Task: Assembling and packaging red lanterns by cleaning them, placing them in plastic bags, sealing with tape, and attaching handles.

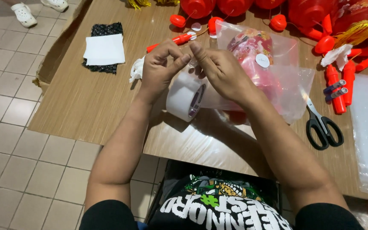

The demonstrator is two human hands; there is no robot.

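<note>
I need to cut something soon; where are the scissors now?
The black-handled scissors lie on the table's right side in the head view, just right of the clear plastic bag and below the red sticks.

Both forearms reach forward, bare. Left hand (160, 64) and right hand (218, 66) meet fingertip to fingertip, thumbs and forefingers pinched, other fingers curled.

White tape roll (187, 97), black scissors (321, 124), red lanterns (235, 6)
</note>
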